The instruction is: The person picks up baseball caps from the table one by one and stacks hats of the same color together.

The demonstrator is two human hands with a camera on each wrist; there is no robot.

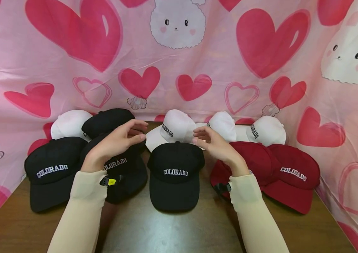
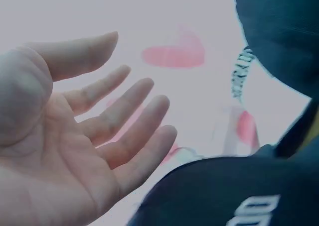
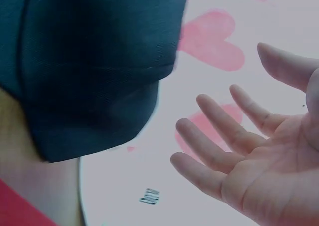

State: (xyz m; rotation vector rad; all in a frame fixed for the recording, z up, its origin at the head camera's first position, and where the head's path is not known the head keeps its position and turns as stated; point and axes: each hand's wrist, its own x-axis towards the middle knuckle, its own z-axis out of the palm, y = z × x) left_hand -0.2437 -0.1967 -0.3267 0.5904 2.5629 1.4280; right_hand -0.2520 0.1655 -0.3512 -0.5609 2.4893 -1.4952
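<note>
In the head view a black cap point(image 1: 176, 189) lettered COLORADO sits mid-table, its brim facing me. My left hand point(image 1: 115, 140) hovers left of its crown, over two other black caps point(image 1: 109, 121). On the other side my right hand point(image 1: 218, 149) hangs above a red cap point(image 1: 245, 154). Both hands hold nothing, with relaxed, slightly bent fingers. The left wrist view shows that palm and spread fingers point(image 2: 134, 141), with black cap fabric point(image 2: 279, 32) at the right. In the right wrist view, a black cap point(image 3: 94, 61) is apart from the loose fingers point(image 3: 209, 149).
Several white caps point(image 1: 179, 123) line the back. Another black cap point(image 1: 54, 179) lies at far left, and a second red cap point(image 1: 296, 172) at far right. The brown wooden table point(image 1: 172, 232) ends at a pink heart-patterned cloth point(image 1: 213, 52) hanging behind and beside it.
</note>
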